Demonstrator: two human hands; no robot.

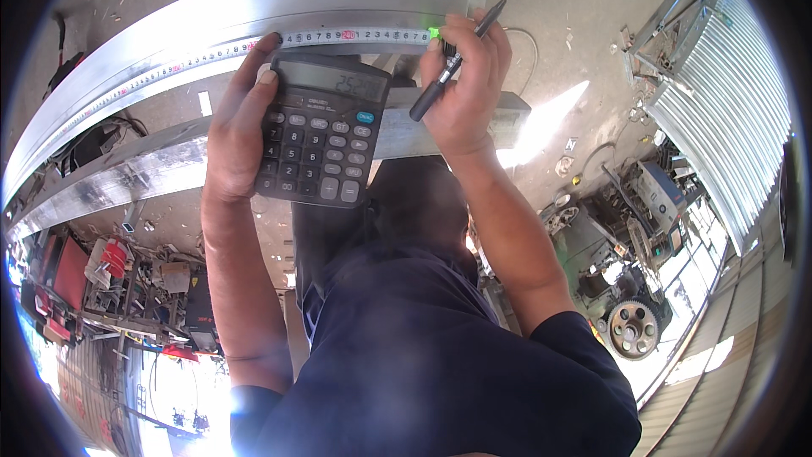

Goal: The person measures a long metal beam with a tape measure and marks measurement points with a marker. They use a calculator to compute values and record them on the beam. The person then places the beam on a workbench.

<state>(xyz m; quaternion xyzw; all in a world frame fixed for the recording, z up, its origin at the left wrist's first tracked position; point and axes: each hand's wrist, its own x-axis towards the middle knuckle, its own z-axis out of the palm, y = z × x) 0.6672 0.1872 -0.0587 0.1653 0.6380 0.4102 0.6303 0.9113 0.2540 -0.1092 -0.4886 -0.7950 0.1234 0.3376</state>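
My left hand (pixel 235 140) grips the left side of a black desk calculator (pixel 320 137), its keys and screen facing up. The index fingertip of that hand reaches past the calculator and rests on a tape measure (pixel 372 35). Pulled out long, the tape lies along a shiny, long metal profile (pixel 262 2) and runs off to the left. My right hand (pixel 469 97) is closed round a black marker pen (pixel 429 100), slanted with its pointed end up to the right. Its fingers also meet the tape's right end, beside a bright green piece (pixel 435 33); what they do there is partly hidden.
A second metal beam (pixel 139 167) runs beneath the calculator, nearer to me. On the right are corrugated metal sheeting (pixel 734 93) and a machine with a large gear wheel (pixel 633 330). Cluttered shelves (pixel 139 292) stand at the lower left. Small scraps litter the concrete floor (pixel 592 0).
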